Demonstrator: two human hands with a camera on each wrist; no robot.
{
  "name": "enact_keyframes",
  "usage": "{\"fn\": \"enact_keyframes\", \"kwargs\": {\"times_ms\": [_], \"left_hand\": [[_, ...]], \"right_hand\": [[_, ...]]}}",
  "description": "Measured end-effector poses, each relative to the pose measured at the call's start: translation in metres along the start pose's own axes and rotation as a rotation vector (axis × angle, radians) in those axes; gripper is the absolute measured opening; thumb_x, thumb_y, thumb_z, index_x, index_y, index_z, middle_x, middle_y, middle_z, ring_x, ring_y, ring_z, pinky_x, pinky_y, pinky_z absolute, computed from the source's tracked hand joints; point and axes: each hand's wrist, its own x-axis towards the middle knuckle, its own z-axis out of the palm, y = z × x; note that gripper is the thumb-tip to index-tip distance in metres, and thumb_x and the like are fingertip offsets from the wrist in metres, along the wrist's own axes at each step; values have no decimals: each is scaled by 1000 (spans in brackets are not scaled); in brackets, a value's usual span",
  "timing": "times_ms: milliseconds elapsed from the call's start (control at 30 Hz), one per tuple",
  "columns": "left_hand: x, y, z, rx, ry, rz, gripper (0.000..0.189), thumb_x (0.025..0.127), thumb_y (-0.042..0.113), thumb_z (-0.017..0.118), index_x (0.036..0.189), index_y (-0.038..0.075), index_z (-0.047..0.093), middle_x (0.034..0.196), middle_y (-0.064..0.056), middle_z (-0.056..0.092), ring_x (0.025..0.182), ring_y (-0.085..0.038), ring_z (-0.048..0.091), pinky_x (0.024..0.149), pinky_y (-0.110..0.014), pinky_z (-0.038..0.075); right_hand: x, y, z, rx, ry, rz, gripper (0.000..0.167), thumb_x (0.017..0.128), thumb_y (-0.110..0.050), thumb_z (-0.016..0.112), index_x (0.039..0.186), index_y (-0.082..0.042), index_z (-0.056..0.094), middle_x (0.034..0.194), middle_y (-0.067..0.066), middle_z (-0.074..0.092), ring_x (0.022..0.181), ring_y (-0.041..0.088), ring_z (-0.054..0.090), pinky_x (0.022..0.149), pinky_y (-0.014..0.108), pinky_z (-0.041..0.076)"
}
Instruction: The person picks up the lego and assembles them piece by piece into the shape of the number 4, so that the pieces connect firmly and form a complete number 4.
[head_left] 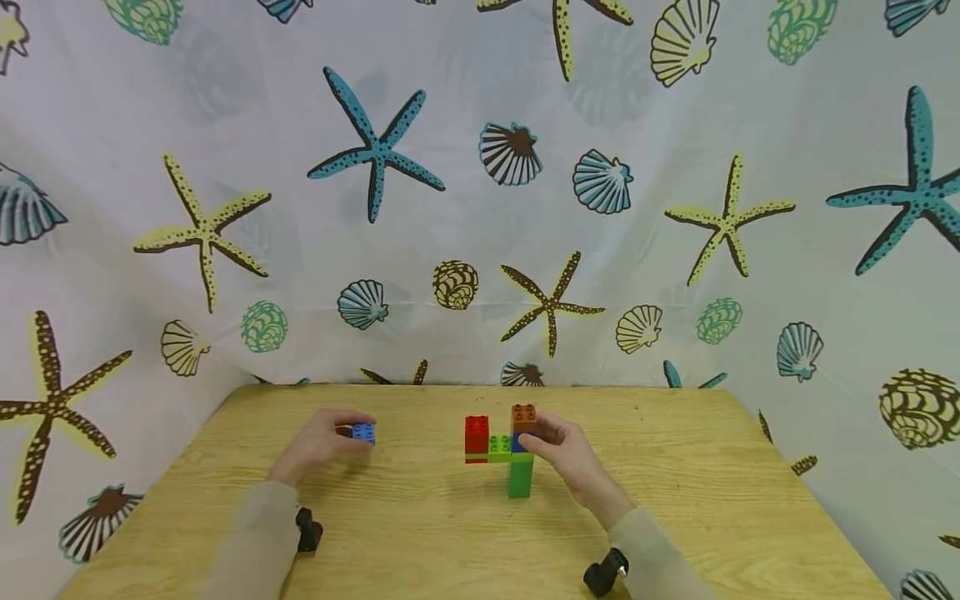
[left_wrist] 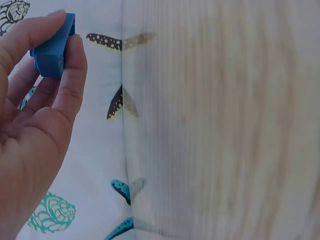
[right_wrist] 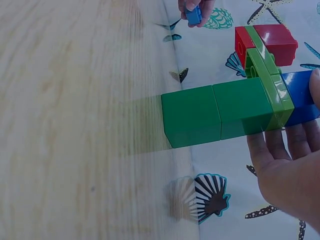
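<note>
At the left, my left hand (head_left: pixel 326 439) pinches a small blue toy building brick (head_left: pixel 363 433) between thumb and fingers; the left wrist view shows the brick (left_wrist: pixel 55 50) from its side. My right hand (head_left: pixel 567 457) grips a joined brick structure by its dark blue brick (right_wrist: pixel 298 97). Beneath that are a lime green plate (head_left: pixel 498 449) and two stacked green bricks (right_wrist: pixel 215 112). An orange-brown brick (head_left: pixel 523 415) tops the dark blue one. On the plate's left end sits a red brick (head_left: pixel 476 433), with another red piece (right_wrist: pixel 243 46) under it. The structure stands upright.
Both hands are over a light wooden table (head_left: pixel 420 533). Behind it and at its sides hangs a white cloth (head_left: pixel 450 225) printed with starfish and shells. A black strap device (head_left: pixel 606 572) is on the right wrist, another (head_left: pixel 308 530) on the left.
</note>
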Motion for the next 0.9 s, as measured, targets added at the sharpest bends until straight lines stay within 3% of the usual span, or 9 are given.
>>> {"fn": "enact_keyframes", "kwargs": {"times_ms": [167, 267, 400, 567, 900], "left_hand": [[3, 9, 10, -52, -29, 34, 47, 88, 16, 74, 131, 3, 62, 126, -21, 59, 104, -29, 61, 80, -31, 54], [4, 16, 16, -81, -37, 37, 47, 89, 16, 73, 133, 4, 60, 124, -20, 59, 103, -30, 62, 82, -39, 56], [5, 29, 24, -70, -14, 52, 51, 89, 22, 74, 134, 6, 59, 121, -17, 62, 102, -29, 62, 84, -42, 56], [4, 42, 34, -67, -3, 102, 52, 88, 24, 74, 135, 6, 59, 117, -14, 65, 103, -29, 62, 82, -32, 56], [7, 59, 47, -99, 19, 119, 48, 90, 19, 72, 134, 6, 59, 118, -12, 66, 105, -25, 62, 82, -24, 54]], "right_hand": [[-1, 0, 0, -6, 8, -1, 52, 93, -27, 68, 139, -7, 54, 126, 9, 64, 113, 17, 62, 108, 43, 42], [-2, -1, 0, -9, 11, -3, 53, 93, -27, 69, 139, -7, 54, 126, 10, 64, 113, 17, 62, 108, 43, 42], [-2, 0, 1, -9, 10, -7, 52, 93, -27, 69, 138, -7, 55, 126, 10, 64, 113, 17, 62, 108, 43, 42], [-2, 2, 0, -11, 10, -4, 51, 93, -26, 68, 138, -8, 55, 127, 10, 64, 114, 18, 62, 108, 44, 42], [-2, 0, 0, -3, -4, -10, 53, 93, -28, 68, 139, -7, 54, 128, 10, 64, 114, 17, 62, 109, 44, 41]]}}
